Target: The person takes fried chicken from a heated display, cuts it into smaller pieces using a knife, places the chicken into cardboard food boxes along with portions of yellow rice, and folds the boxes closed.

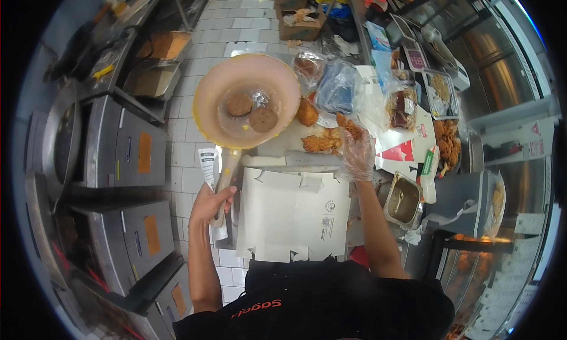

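Round pale-pink frying pan with a yellow-stained rim and a long pale handle (214,98), at 11 o'clock from the centre of the view; surroundings listed from near to far. Nearest the torso, at 6 o'clock, lies a flat white cardboard carton sheet with notched edges (289,216), likely light and easily creased. At 8 o'clock the bare left hand (211,203) is wrapped round the pan's handle, thumb across it. The pan probably feels front-heavy; its handle is the sound hold, since bowl and rim may be hot or greasy. At 3 o'clock the right hand (358,157), in a clear plastic glove, has its fingers curled about a craggy golden-brown fried piece (349,126), apparently crisp and apt to shed crumbs; a gentle mid-length grip would suit. A broader golden fried piece (321,143) lies beside it, toward 8 o'clock. Farther off, inside the pan, rest 2 round brown patties (263,120), likely soft and prone to slide.
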A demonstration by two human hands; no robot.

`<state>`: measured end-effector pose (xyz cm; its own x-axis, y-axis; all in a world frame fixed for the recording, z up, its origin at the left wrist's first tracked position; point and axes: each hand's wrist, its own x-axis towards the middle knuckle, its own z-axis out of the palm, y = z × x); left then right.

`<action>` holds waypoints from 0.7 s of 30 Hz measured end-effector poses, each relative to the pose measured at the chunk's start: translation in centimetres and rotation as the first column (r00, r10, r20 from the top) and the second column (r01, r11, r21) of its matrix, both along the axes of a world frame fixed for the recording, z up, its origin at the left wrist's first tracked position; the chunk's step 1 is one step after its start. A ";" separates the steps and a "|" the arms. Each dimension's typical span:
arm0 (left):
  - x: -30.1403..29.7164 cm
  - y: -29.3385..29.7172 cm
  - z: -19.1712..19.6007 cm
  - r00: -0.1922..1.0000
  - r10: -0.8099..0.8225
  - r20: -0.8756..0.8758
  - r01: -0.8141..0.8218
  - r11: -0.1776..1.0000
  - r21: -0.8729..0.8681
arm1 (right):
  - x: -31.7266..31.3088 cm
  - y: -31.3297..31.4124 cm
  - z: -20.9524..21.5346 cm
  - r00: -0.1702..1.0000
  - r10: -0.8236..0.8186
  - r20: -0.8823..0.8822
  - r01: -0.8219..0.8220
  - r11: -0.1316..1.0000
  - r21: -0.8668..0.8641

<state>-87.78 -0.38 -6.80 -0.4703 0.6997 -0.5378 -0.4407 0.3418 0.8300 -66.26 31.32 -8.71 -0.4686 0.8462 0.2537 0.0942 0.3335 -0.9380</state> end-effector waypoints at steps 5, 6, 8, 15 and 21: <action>1.6 1.1 5.3 0.991 -0.085 -0.102 0.084 0.996 -0.014 | 3.4 -1.7 -1.2 0.941 -0.189 0.280 0.066 0.916 0.395; 2.2 1.7 6.4 0.987 -0.102 -0.125 0.103 0.995 0.001 | 3.2 -2.6 -0.2 0.946 -0.162 0.279 0.036 0.912 0.408; 3.4 3.5 8.8 0.984 -0.128 -0.124 0.130 0.992 0.005 | 2.3 -4.7 2.8 0.955 -0.107 0.276 -0.022 0.903 0.428; 7.8 9.6 10.9 0.969 -0.215 -0.121 0.225 0.971 0.081 | 3.7 -4.0 -2.5 0.853 -0.072 0.517 -0.235 0.831 0.503; 10.8 9.0 11.4 0.965 -0.202 -0.167 0.220 0.970 0.103 | 5.1 -4.0 -3.5 0.845 0.107 0.525 -0.346 0.858 0.381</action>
<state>-76.95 8.64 4.62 -0.3757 0.8466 -0.3771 -0.2329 0.3076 0.9226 -61.17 27.30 -12.23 -0.7920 0.5477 0.2697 0.3480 0.7680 -0.5376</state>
